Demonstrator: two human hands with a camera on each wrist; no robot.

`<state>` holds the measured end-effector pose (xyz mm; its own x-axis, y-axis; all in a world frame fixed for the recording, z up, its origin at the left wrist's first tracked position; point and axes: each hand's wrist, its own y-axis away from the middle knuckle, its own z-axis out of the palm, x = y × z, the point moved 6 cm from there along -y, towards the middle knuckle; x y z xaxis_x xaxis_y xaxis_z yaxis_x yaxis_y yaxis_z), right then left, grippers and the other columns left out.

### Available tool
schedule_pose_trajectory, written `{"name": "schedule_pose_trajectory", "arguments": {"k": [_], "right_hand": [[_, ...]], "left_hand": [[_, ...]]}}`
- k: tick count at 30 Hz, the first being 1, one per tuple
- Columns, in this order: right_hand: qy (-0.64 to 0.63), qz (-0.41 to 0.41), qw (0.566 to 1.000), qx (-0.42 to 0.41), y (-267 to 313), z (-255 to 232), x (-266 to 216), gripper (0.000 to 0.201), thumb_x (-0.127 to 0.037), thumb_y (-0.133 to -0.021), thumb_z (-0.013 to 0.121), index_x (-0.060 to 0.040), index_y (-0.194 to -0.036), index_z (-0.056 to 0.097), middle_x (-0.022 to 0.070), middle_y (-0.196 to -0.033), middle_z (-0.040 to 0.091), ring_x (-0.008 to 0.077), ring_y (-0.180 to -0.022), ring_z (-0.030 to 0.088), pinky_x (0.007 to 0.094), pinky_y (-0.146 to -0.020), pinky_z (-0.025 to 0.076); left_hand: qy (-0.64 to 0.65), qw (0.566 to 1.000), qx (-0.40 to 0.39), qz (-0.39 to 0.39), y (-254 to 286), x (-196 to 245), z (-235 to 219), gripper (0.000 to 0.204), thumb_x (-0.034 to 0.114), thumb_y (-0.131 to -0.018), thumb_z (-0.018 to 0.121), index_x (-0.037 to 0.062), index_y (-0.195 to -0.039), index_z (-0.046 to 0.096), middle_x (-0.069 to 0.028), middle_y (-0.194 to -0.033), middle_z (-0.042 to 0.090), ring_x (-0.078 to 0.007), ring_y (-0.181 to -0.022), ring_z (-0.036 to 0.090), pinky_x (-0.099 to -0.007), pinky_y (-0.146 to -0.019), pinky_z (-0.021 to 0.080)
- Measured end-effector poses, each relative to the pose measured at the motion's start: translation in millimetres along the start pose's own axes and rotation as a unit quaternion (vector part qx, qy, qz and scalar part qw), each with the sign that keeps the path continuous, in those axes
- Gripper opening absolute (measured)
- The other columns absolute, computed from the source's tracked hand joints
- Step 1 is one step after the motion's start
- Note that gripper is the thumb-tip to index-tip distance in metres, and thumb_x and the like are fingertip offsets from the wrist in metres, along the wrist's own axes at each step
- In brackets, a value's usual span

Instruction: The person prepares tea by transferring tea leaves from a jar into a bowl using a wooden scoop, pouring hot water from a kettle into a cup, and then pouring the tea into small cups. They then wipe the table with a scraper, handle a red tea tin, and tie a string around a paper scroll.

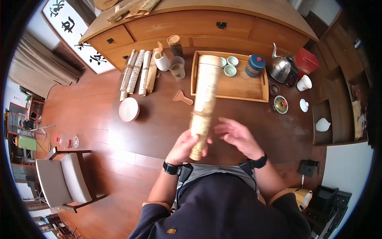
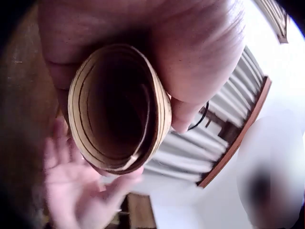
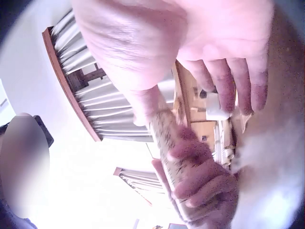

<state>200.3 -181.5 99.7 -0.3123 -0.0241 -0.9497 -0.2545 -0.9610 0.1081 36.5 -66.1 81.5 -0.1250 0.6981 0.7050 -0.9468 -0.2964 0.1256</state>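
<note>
A rolled-up scroll [image 1: 205,91] with rows of dark writing and a cord round its middle stands out over the table. My left hand [image 1: 184,145] grips it near its lower end, fingers and thumb wrapped round it. In the left wrist view the end of the scroll [image 2: 164,114] shows its wound layers and hollow centre. My right hand [image 1: 238,137] hovers to the right of the scroll, palm toward it, fingers loosely extended and holding nothing. The right wrist view shows the left hand's fingers [image 3: 200,176] curled round the scroll.
Several rolled scrolls [image 1: 136,71] lie at the table's left, near a white bowl [image 1: 129,110] and a glass cup [image 1: 177,67]. Behind the held scroll is a wooden tray [image 1: 238,95] with small cups and a blue canister [image 1: 255,65]. A kettle [image 1: 281,67] stands to the right.
</note>
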Motion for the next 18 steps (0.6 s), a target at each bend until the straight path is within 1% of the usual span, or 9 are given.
{"name": "schedule_pose_trajectory", "arguments": {"k": [2, 3, 6, 7, 8, 10, 12, 14, 18], "right_hand": [[-0.085, -0.025, 0.992, -0.089, -12, 24, -7, 0.072, -0.025, -0.098, 0.078, -0.0022, -0.156, 0.041, 0.0102, -0.133, 0.066, 0.0135, -0.103, 0.067, 0.0272, -0.085, 0.055], [-0.051, 0.006, 0.999, -0.002, -11, 26, -14, 0.073, -0.023, -0.097, 0.079, 0.0006, -0.154, 0.040, 0.0101, -0.128, 0.068, 0.0135, -0.099, 0.067, 0.0275, -0.084, 0.055], [-0.051, -0.008, 0.996, 0.070, -13, 16, -3, 0.048, -0.011, -0.098, 0.075, 0.0027, -0.139, 0.054, 0.0089, -0.115, 0.072, 0.0154, -0.100, 0.070, 0.0314, -0.086, 0.058], [-0.003, -0.002, 0.996, 0.085, -9, 9, -2, 0.045, -0.006, -0.099, 0.071, 0.0053, -0.139, 0.053, 0.0125, -0.114, 0.072, 0.0221, -0.109, 0.070, 0.0376, -0.098, 0.056], [-0.007, 0.008, 0.994, 0.110, -4, 1, 1, 0.040, -0.004, -0.098, 0.071, 0.0048, -0.134, 0.055, 0.0112, -0.110, 0.072, 0.0209, -0.102, 0.072, 0.0363, -0.092, 0.058], [-0.004, 0.024, 0.990, 0.137, 10, -10, -2, 0.025, -0.006, -0.096, 0.076, 0.0016, -0.118, 0.066, 0.0059, -0.106, 0.072, 0.0141, -0.095, 0.070, 0.0317, -0.085, 0.058], [0.005, 0.058, 0.987, 0.152, 22, -22, 5, 0.026, -0.006, -0.095, 0.076, 0.0017, -0.119, 0.066, 0.0043, -0.104, 0.071, 0.0129, -0.093, 0.069, 0.0311, -0.084, 0.058], [0.002, 0.072, 0.984, 0.160, 33, -31, 17, 0.026, -0.006, -0.094, 0.077, 0.0008, -0.117, 0.066, 0.0030, -0.102, 0.070, 0.0118, -0.091, 0.068, 0.0305, -0.082, 0.057], [-0.007, 0.095, 0.985, 0.146, 48, -44, 39, 0.028, -0.008, -0.093, 0.078, -0.0012, -0.117, 0.065, 0.0017, -0.103, 0.068, 0.0110, -0.090, 0.066, 0.0297, -0.081, 0.056]], "left_hand": [[-0.127, 0.989, -0.053, -0.055, -9, -5, 26, 0.061, 0.038, -0.107, 0.063, 0.0004, -0.150, 0.043, -0.0137, -0.121, 0.068, -0.0194, -0.088, 0.070, -0.0326, -0.080, 0.059], [-0.184, 0.975, -0.092, -0.084, -13, -10, 31, 0.062, 0.035, -0.108, 0.061, 0.0023, -0.154, 0.038, -0.0115, -0.127, 0.067, -0.0170, -0.097, 0.068, -0.0333, -0.090, 0.056], [-0.444, 0.893, -0.062, -0.046, -19, 23, 8, 0.050, 0.039, -0.106, 0.063, -0.0007, -0.137, 0.063, -0.0149, -0.119, 0.074, -0.0212, -0.108, 0.069, -0.0365, -0.098, 0.054], [-0.460, 0.886, 0.003, -0.057, -19, 49, 4, 0.051, 0.044, -0.104, 0.064, -0.0028, -0.125, 0.071, -0.0183, -0.114, 0.076, -0.0258, -0.108, 0.070, -0.0376, -0.099, 0.053], [-0.552, 0.827, 0.103, -0.029, -23, 78, -9, 0.052, 0.045, -0.103, 0.066, -0.0032, -0.121, 0.072, -0.0201, -0.107, 0.077, -0.0280, -0.102, 0.073, -0.0383, -0.093, 0.056], [-0.622, 0.727, 0.252, 0.145, -37, 119, -65, 0.043, 0.039, -0.099, 0.072, -0.0019, -0.111, 0.074, -0.0227, -0.098, 0.075, -0.0356, -0.092, 0.075, -0.0441, -0.082, 0.058], [-0.765, 0.509, 0.316, 0.238, -47, 157, -91, 0.034, 0.028, -0.095, 0.074, -0.0031, -0.109, 0.073, -0.0249, -0.099, 0.074, -0.0401, -0.090, 0.073, -0.0469, -0.080, 0.059], [-0.816, 0.456, 0.317, 0.158, -73, 179, -116, 0.039, 0.032, -0.093, 0.071, -0.0033, -0.109, 0.071, -0.0288, -0.099, 0.072, -0.0445, -0.094, 0.071, -0.0512, -0.083, 0.058], [-0.869, 0.370, 0.328, -0.017, -112, 190, -162, 0.051, 0.042, -0.089, 0.076, -0.0017, -0.114, 0.067, -0.0251, -0.114, 0.071, -0.0392, -0.105, 0.071, -0.0453, -0.094, 0.058]]}}
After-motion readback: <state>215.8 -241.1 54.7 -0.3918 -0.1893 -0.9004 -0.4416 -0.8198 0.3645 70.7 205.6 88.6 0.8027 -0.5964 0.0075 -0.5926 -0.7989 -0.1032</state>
